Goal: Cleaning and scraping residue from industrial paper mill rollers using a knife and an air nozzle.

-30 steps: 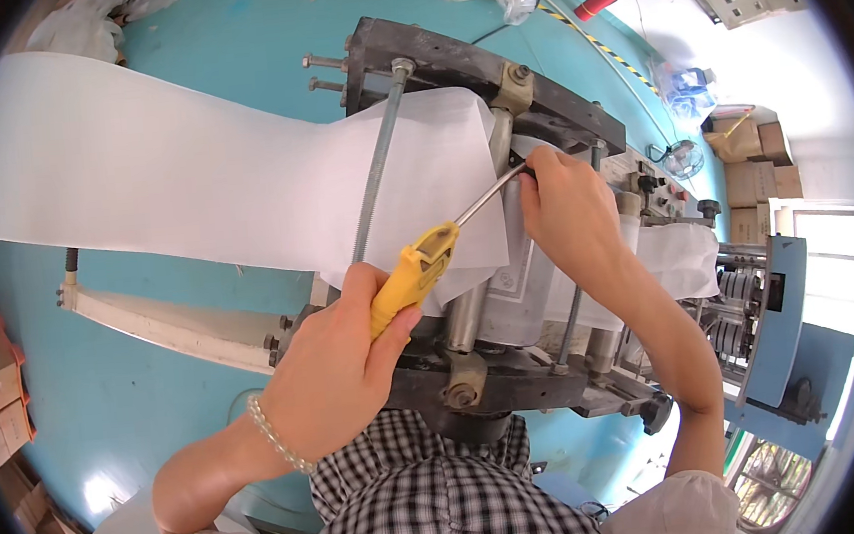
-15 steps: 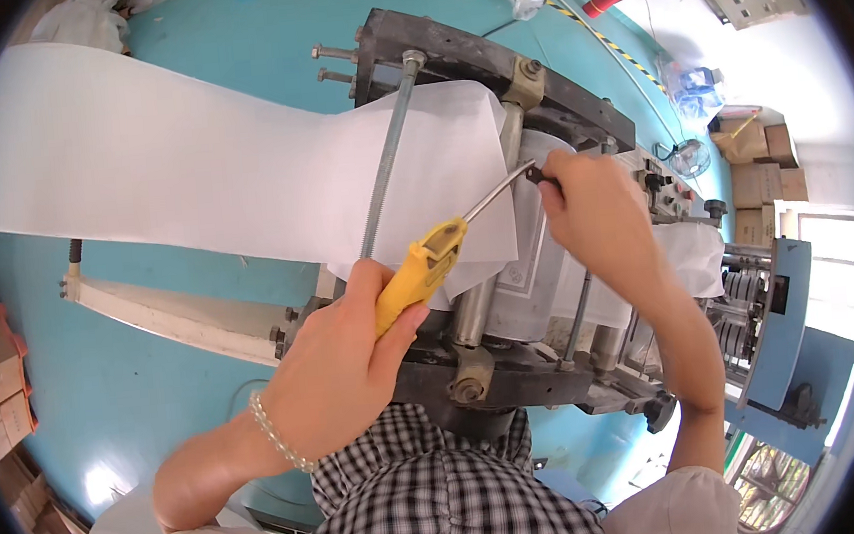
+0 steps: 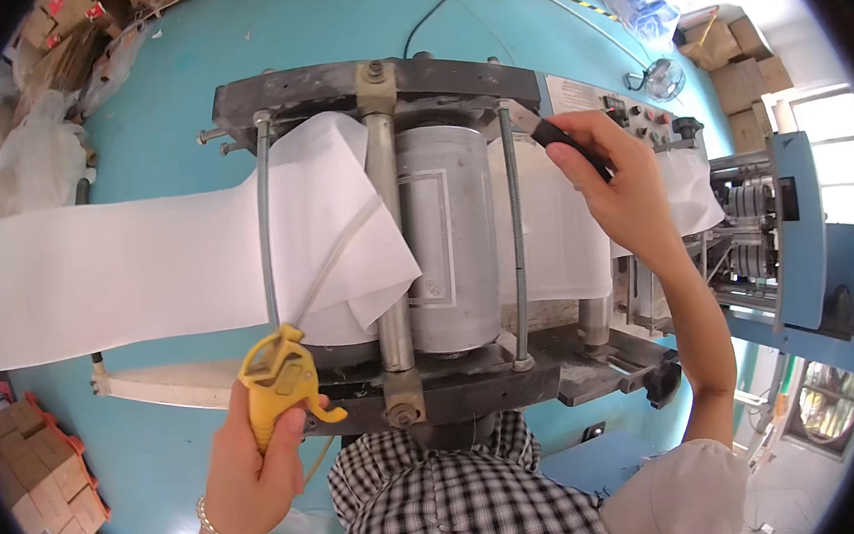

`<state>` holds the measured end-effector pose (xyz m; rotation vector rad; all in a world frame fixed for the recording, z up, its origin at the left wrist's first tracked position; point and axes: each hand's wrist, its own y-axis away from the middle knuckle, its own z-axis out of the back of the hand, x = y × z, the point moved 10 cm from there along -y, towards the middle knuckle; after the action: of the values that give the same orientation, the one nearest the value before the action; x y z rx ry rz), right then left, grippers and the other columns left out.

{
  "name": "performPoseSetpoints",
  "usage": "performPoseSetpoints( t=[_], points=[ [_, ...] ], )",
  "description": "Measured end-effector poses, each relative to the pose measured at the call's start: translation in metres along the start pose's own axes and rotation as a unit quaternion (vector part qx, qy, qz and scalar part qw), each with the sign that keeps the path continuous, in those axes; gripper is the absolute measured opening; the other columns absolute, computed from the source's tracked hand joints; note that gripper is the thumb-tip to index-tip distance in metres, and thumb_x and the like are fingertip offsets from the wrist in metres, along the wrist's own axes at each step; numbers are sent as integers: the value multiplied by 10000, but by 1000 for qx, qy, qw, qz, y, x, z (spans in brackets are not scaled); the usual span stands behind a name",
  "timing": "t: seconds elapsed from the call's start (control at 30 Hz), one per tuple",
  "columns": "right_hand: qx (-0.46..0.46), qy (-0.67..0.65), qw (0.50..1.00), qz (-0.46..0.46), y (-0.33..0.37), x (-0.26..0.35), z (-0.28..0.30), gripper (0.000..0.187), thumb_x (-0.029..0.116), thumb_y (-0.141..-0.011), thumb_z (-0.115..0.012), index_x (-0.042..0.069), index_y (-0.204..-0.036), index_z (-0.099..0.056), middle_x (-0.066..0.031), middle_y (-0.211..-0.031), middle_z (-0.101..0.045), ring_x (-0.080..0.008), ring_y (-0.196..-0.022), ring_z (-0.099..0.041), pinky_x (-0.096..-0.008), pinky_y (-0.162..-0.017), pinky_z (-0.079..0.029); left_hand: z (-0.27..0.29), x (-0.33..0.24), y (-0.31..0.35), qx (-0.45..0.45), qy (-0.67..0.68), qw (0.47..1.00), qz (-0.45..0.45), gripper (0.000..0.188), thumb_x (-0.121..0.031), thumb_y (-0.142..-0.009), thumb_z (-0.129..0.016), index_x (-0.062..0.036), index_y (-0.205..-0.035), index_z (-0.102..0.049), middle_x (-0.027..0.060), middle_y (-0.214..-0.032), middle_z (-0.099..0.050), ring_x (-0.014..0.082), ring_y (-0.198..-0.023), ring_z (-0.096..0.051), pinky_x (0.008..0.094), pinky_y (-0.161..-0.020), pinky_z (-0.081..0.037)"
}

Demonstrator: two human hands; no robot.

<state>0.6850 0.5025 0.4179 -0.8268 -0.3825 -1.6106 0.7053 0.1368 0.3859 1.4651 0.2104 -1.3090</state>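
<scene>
My left hand (image 3: 259, 461) is closed around the yellow grip of an air blow gun (image 3: 284, 384). Its long, thin metal nozzle is smeared by motion and slants up over white sheeting (image 3: 136, 270). In my right hand (image 3: 619, 187) I hold a black-handled tool (image 3: 570, 147), which looks like a scraper or knife. Its light blade points up-left, close to the top of the right threaded rod (image 3: 515, 230). Between the hands sits a grey roller (image 3: 470, 233) with a rectangular framed pattern, beside a bare metal bar (image 3: 390, 270).
Dark metal side frames (image 3: 313, 90) hold the roller at its far and near ends. A control panel (image 3: 636, 115) with knobs stands beyond my right hand. Blue machinery (image 3: 799, 238) is on the right. Cartons (image 3: 36, 463) are stacked on the left.
The view has shifted, with the machine now squarer in it. My left hand has drawn the blow gun left, away from the black-handled tool, whose blade now shows. Both hands keep their hold.
</scene>
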Motion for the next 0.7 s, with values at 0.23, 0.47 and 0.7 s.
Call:
performPoseSetpoints(
  t=[0.23,0.47,0.7],
  points=[
    [66,-271,936,-214,47,-77,0,255,169,-995,-608,-11,-1174,-588,-36,-815,-637,-75,-717,-570,-252,-640,-457,-39,-18,-20,62,-67,994,55,333,-158,-1060,-420,38,-1328,-394,139,-1045,-700,51,-412,-462,169,-396,-388],
    [128,-309,916,-221,63,-124,-46,273,206,-1021,-544,-12,-1186,-550,-37,-812,-635,-93,-663,-548,-271,-592,-448,-56,-48,-18,36,-138,984,110,250,-102,-1050,-392,26,-1262,-416,176,-1066,-683,64,-404,-461,188,-390,-384],
    [154,-267,933,-186,68,-131,-63,202,136,-1018,-472,-29,-1126,-516,-190,-856,-674,-343,-735,-645,-446,-700,-495,-75,-63,-17,11,-209,969,129,232,-122,-1056,-404,27,-1232,-427,123,-969,-648,60,-400,-450,181,-380,-362]
  ],
)
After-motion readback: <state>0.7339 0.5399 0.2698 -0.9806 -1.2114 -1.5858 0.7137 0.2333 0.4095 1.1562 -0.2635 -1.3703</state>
